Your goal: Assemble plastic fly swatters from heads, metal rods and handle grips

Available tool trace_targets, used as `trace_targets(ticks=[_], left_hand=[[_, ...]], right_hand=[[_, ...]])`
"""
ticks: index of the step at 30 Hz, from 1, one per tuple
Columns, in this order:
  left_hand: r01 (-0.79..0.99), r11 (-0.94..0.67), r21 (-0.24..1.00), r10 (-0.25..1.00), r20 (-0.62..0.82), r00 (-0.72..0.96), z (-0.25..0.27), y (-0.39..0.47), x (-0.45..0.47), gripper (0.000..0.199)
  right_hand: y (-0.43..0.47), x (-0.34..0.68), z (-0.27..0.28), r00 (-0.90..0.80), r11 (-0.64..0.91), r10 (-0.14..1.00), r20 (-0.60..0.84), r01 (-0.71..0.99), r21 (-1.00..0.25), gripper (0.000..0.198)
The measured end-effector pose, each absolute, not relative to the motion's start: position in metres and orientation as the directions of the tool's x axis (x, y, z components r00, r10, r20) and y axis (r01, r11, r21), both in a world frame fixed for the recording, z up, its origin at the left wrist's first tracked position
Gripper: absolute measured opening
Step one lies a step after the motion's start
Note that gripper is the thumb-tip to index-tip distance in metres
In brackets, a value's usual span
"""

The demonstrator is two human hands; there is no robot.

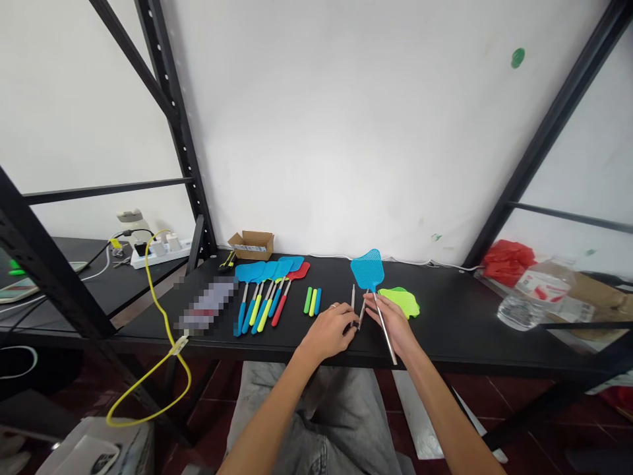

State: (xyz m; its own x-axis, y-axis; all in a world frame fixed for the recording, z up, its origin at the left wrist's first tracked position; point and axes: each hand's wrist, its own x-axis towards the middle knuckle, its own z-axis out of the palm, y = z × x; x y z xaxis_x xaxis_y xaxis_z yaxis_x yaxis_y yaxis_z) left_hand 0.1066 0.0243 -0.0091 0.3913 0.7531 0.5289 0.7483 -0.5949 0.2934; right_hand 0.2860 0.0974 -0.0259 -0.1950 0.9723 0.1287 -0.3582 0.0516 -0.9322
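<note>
My right hand point(393, 318) is closed on a fly swatter with a blue mesh head point(368, 269) and a bare metal rod point(387, 333) that slants down toward the table's front edge. No coloured grip covers that rod's lower end. My left hand point(332, 331) has its fingers curled round the lower end of a slim metal rod point(363, 310), whose upper end lies by my right fingertips. Another metal rod point(353, 297) lies just behind the left fingers. Left of them are three loose handle grips point(312, 301), green, yellow and blue. Lime-green swatter heads point(403, 302) lie beyond my right hand.
Several swatters with coloured handles point(254, 311) lie in a row at left, near an open cardboard box point(252, 245). A blurred flat item point(210, 307) and a yellow cable point(161, 303) are farther left. A plastic bottle point(537, 290) stands at right by black rack posts.
</note>
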Motion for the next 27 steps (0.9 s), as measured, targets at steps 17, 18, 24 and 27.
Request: trace_targets(ticks=[17,18,24,27], left_hand=[[0.846,-0.480,0.231,0.780,0.553,0.292,-0.017,0.033,0.104,0.019],[0.855,-0.462,0.233,0.784,0.557,0.272,-0.017,0.033,0.104,0.019],[0.875,-0.417,0.247,0.796,0.564,0.220,-0.018,0.034,0.105,0.018],[0.876,-0.413,0.248,0.796,0.567,0.214,-0.017,0.032,0.105,0.019]], right_hand=[[0.088,0.287,-0.019,-0.237,-0.110,0.970,0.048,-0.608,-0.787,0.021],[0.087,0.289,-0.018,-0.242,-0.128,0.970,0.034,-0.621,-0.773,0.020],[0.089,0.294,-0.015,-0.279,-0.228,0.959,-0.039,-0.688,-0.689,0.014],[0.090,0.295,-0.014,-0.306,-0.265,0.950,-0.059,-0.692,-0.671,0.012]])
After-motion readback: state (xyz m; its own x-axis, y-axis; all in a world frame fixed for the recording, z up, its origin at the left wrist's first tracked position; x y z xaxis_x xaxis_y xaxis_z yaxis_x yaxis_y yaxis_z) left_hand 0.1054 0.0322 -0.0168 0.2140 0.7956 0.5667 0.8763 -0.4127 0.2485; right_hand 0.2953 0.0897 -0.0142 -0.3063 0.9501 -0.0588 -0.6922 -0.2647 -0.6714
